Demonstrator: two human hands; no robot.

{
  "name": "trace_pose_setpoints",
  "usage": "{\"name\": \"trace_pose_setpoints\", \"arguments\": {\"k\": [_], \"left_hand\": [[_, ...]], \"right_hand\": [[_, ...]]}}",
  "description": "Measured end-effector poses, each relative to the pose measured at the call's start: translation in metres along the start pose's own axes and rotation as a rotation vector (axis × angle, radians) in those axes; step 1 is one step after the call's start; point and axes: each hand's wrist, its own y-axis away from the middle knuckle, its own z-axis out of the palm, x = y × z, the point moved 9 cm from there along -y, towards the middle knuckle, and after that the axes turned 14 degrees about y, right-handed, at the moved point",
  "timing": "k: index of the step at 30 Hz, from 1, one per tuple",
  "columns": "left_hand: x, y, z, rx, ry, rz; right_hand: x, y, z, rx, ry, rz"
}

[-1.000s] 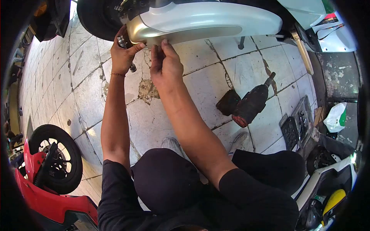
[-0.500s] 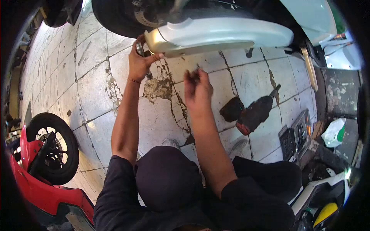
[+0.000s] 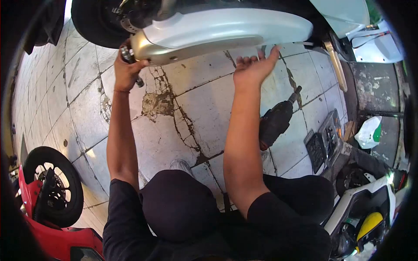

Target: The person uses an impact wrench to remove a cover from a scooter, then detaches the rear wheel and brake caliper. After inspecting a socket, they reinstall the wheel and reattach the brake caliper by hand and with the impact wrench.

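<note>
My left hand (image 3: 125, 75) is wrapped around the left end of a long white and gold scooter side cover (image 3: 226, 27), thumb on its lower edge. A shiny metal lever-like piece (image 3: 127, 55) shows at that hand, its dark end sticking out below the fingers. Below the cover's right half, my right hand (image 3: 254, 69) is turned palm up with fingers and thumb apart, fingertips close under the lower edge. A dark cordless power tool (image 3: 277, 121) lies on the tiles, partly hidden behind my right forearm.
Cracked white floor tiles (image 3: 200, 113) spread below the cover. An open tool case (image 3: 330, 135) and a white-green bag (image 3: 369, 132) lie at the right. A red motorcycle with its black wheel (image 3: 54, 187) stands at lower left. White bodywork (image 3: 363, 213) is at lower right.
The view has shifted, moving the cover and left hand leftward in the frame. My right hand has gone from closed fingers over the tiles to spread fingers under the cover's right half.
</note>
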Motion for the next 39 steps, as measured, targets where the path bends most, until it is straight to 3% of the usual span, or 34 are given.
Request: {"name": "trace_pose_setpoints", "arguments": {"k": [4, 6, 8, 12, 14, 16, 17, 18, 20, 22, 24, 26, 28, 30, 31, 32, 34, 37, 39], "left_hand": [[0.03, -0.001, -0.005, -0.032, -0.003, -0.021], [0.032, 0.004, -0.018, -0.04, -0.21, -0.009], [0.039, 0.01, -0.034, -0.021, -0.204, 0.029], [0.074, 0.045, -0.04, -0.012, -0.33, -0.035], [0.076, 0.073, -0.045, 0.013, -0.409, -0.216], [0.093, 0.097, -0.027, -0.124, -0.62, -0.042], [0.086, 0.112, -0.033, -0.154, -0.547, -0.05], [0.099, 0.124, -0.013, -0.3, -0.785, 0.099], [0.109, 0.151, -0.005, -0.329, -0.893, 0.226], [0.123, 0.17, -0.001, -0.324, -0.922, 0.238], [0.143, 0.18, -0.001, -0.278, -0.968, 0.29], [0.161, 0.178, -0.005, -0.276, -0.974, 0.253], [0.176, 0.173, -0.014, -0.352, -1.044, 0.204], [0.186, 0.165, -0.023, -0.297, -1.0, 0.187], [0.188, 0.159, -0.015, -0.309, -1.0, 0.198], [0.191, 0.153, -0.005, -0.316, -1.011, 0.213], [0.185, 0.142, 0.016, -0.4, -1.019, 0.282], [0.157, 0.128, 0.048, -0.4, -0.952, 0.327], [0.122, 0.115, 0.073, -0.373, -0.853, 0.297]], "right_hand": [[-0.018, -0.015, 0.03, -0.172, 0.072, -0.031], [-0.01, -0.013, 0.041, -0.321, 0.092, -0.032], [0.008, -0.01, 0.032, -0.283, 0.112, 0.004], [0.023, 0.003, 0.025, -0.318, 0.055, 0.057], [0.028, 0.015, 0.027, -0.416, -0.126, 0.129], [0.04, 0.012, 0.015, -0.423, -0.184, 0.102], [0.046, 0.011, 0.008, -0.465, -0.18, 0.065], [0.051, 0.012, 0.002, -0.507, -0.175, 0.029], [0.056, 0.016, -0.008, -0.511, -0.211, 0.013], [0.066, 0.025, -0.019, -0.401, -0.075, 0.153], [0.046, 0.03, -0.011, -0.366, -0.072, 0.094], [0.021, 0.035, -0.023, -0.023, 0.092, 0.074], [0.012, 0.021, -0.03, 0.166, 0.316, 0.019], [-0.02, 0.013, -0.021, 0.22, 0.825, -0.343], [-0.035, 0.019, -0.004, 0.048, 1.063, -0.553], [-0.049, 0.014, -0.011, 0.058, 1.053, -0.557], [-0.027, 0.018, 0.013, -0.671, 1.741, -0.244], [-0.071, -0.025, 0.008, -0.774, 2.074, -0.732], [-0.116, -0.048, -0.01, -0.658, 1.993, -0.82]]}}
